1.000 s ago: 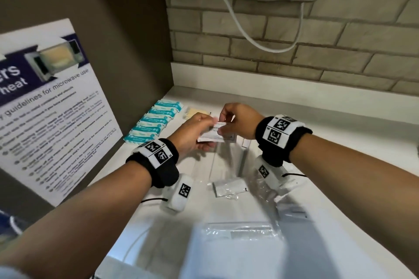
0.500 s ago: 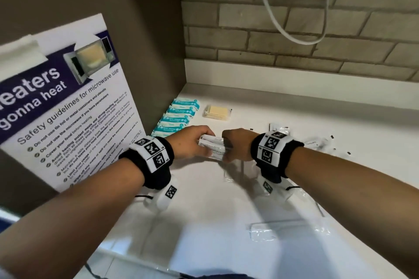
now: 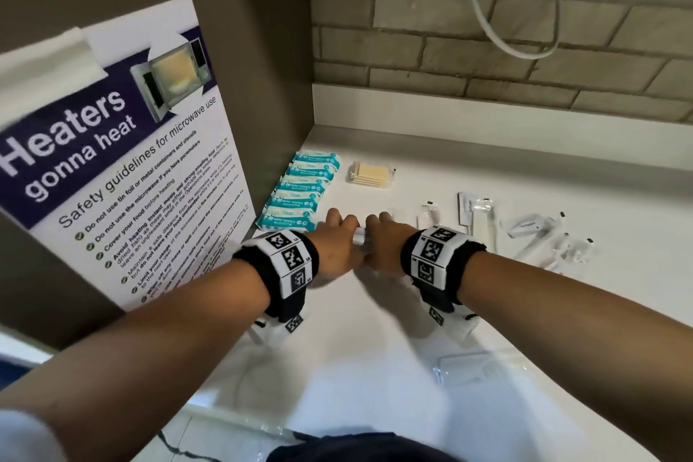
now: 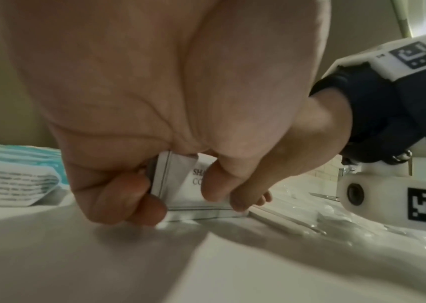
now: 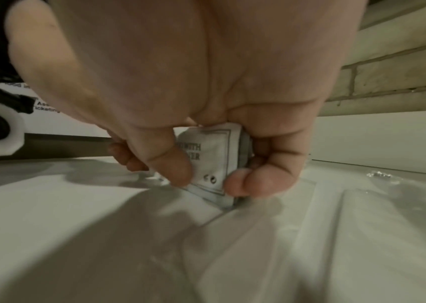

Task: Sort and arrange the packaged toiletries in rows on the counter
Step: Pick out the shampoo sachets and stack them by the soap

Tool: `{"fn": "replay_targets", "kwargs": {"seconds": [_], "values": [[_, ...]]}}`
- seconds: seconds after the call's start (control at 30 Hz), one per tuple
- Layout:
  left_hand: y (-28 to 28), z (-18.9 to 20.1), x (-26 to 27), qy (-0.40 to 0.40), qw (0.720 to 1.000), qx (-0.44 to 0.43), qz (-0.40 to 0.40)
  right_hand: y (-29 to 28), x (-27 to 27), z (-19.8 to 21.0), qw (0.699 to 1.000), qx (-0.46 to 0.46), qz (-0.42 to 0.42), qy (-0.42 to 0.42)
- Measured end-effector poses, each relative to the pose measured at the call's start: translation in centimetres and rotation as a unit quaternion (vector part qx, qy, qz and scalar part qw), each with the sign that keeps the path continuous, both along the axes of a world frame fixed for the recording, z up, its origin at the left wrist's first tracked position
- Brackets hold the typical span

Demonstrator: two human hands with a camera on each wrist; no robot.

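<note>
Both hands hold a small stack of white shampoo sachets (image 3: 359, 236) on edge, low on the white counter (image 3: 375, 349). My left hand (image 3: 339, 236) pinches the stack's left end (image 4: 178, 184) between thumb and curled fingers. At the other end, my right hand (image 3: 378, 240) grips the sachets (image 5: 214, 160) the same way. The lower edge of the sachets touches the counter (image 4: 206, 266). A row of teal wipe packs (image 3: 300, 191) lies along the left wall, just left of my left hand. A pack of yellow sheets (image 3: 371, 173) lies behind the hands.
Clear-wrapped white toiletries (image 3: 525, 232) lie scattered at the right. Another clear packet (image 3: 468, 368) lies near the front edge, under my right forearm. A microwave safety poster (image 3: 120, 180) leans on the left wall. Brick wall and white cable (image 3: 487, 22) stand behind.
Both hands have lowered the sachet stack from mid-air down to the counter, beside the near end of the teal wipe row. The head view has shifted and now shows more of the right side.
</note>
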State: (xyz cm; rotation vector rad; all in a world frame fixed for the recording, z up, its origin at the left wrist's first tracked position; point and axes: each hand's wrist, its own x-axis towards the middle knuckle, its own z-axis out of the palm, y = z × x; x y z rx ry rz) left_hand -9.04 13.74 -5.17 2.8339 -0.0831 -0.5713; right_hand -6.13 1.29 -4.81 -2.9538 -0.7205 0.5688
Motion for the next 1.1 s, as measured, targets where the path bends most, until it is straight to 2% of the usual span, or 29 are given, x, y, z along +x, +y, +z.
{"fn": "replay_targets", "kwargs": {"seconds": [0.1, 0.23, 0.33, 0.47, 0.6, 0.73, 0.8, 0.87, 0.93, 1.03, 1.1], "values": [[0.5, 0.1, 0.3, 0.005, 1.0, -0.01, -0.013, -0.3, 0.3, 0.2, 1.0, 0.008, 0.004, 0.009], [1.9, 0.6, 0.6, -0.01, 0.996, -0.077, -0.032, -1.6, 1.0, 1.3, 0.998, 0.035, 0.029, 0.041], [2.7, 0.7, 0.9, -0.029, 0.988, -0.154, 0.002, -2.9, 1.8, 2.0, 0.992, 0.083, -0.009, 0.096], [3.2, 1.6, 2.0, -0.028, 0.967, -0.249, 0.053, -4.1, 3.0, 3.3, 0.973, 0.183, -0.058, 0.127], [3.5, 3.2, 3.1, -0.021, 0.925, -0.367, 0.098, -4.7, 4.6, 5.8, 0.943, 0.276, -0.073, 0.173], [2.5, 4.7, 3.9, -0.028, 0.85, -0.503, 0.155, -4.6, 6.0, 7.8, 0.927, 0.32, -0.085, 0.178], [2.2, 5.0, 4.3, -0.044, 0.843, -0.512, 0.161, -4.4, 6.3, 8.3, 0.924, 0.326, -0.087, 0.182], [2.2, 4.8, 4.6, -0.058, 0.848, -0.501, 0.166, -4.4, 6.5, 8.3, 0.929, 0.312, -0.087, 0.179], [2.4, 4.2, 4.8, -0.056, 0.855, -0.487, 0.168, -4.6, 6.5, 7.6, 0.955, 0.252, -0.066, 0.142], [2.8, 3.2, 4.8, -0.035, 0.861, -0.471, 0.186, -5.0, 5.9, 5.7, 0.993, 0.08, 0.006, 0.092], [2.8, 2.6, 4.6, -0.012, 0.863, -0.466, 0.197, -5.0, 5.1, 3.8, 0.996, -0.046, 0.057, 0.051]]}}
